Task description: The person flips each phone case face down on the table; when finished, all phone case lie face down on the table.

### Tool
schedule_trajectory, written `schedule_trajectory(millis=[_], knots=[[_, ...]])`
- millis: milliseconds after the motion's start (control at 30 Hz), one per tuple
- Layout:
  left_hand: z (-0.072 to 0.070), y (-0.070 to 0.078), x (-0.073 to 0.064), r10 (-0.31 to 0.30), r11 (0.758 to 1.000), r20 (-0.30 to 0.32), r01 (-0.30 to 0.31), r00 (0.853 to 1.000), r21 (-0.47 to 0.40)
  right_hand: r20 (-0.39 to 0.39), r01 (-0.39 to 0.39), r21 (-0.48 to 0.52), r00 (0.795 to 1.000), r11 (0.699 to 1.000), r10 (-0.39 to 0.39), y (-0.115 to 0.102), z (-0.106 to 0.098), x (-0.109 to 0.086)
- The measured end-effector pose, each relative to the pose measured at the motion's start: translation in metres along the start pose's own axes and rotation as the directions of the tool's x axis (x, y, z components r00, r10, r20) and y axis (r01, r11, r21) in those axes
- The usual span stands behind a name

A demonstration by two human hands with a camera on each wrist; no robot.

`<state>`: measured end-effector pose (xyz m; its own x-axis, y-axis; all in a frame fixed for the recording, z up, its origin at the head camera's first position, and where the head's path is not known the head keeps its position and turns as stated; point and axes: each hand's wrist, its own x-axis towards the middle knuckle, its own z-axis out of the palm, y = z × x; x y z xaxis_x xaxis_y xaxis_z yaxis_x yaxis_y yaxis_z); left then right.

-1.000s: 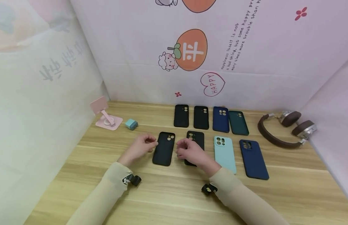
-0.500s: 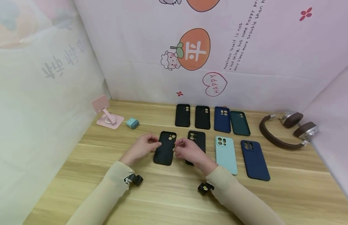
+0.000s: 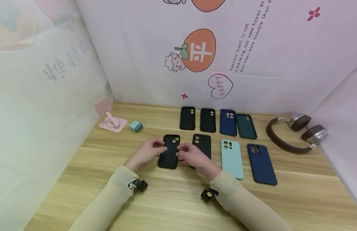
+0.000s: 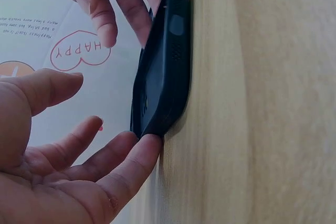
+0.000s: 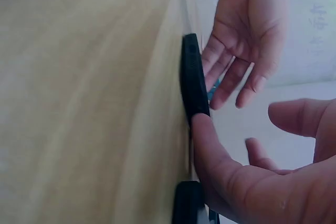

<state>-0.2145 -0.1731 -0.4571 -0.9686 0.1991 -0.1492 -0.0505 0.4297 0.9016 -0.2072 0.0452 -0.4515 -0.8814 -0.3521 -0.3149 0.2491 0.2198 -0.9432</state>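
Observation:
A black phone case (image 3: 168, 154) lies on the wooden table between my two hands, its camera cutouts at the far end. At its left edge is my left hand (image 3: 146, 152); the left wrist view shows fingertips touching the case (image 4: 167, 61) along its side, the thumb held apart. My right hand (image 3: 194, 156) is at the opposite long edge, and in the right wrist view a fingertip (image 5: 202, 124) touches the case's side while the thumb stays away. Partly hidden under the right hand lies a second black phone case (image 3: 205, 146).
To the right lie a light blue phone case (image 3: 231, 160) and a navy one (image 3: 262, 165). Several more cases, among them a dark green one (image 3: 246, 126), form a back row. Headphones (image 3: 286, 144), a blue charger plug (image 3: 136, 126) and a pink phone stand (image 3: 113, 124) stand farther out.
The right hand has moved left to the near black case's edge, and the left hand has moved slightly right, so the hands are closer together. The case has barely shifted.

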Motion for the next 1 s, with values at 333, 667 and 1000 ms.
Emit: schedule_trajectory(millis=[333,667,1000], knots=[[0.008,-0.003,0.003,-0.002,0.991,0.044,0.008,0.999,-0.135,-0.041,0.115,0.16,0.993,0.98,-0.11,-0.003,0.006,0.0],[0.015,0.004,0.002,0.052,0.974,0.064,-0.036,0.997,-0.222,-0.041,0.134,0.154,0.991,0.979,-0.129,-0.004,0.012,0.003],[0.02,0.002,0.003,0.084,0.964,0.022,-0.076,0.996,-0.255,-0.003,0.133,0.084,0.991,0.988,-0.133,0.0,0.014,0.006]])
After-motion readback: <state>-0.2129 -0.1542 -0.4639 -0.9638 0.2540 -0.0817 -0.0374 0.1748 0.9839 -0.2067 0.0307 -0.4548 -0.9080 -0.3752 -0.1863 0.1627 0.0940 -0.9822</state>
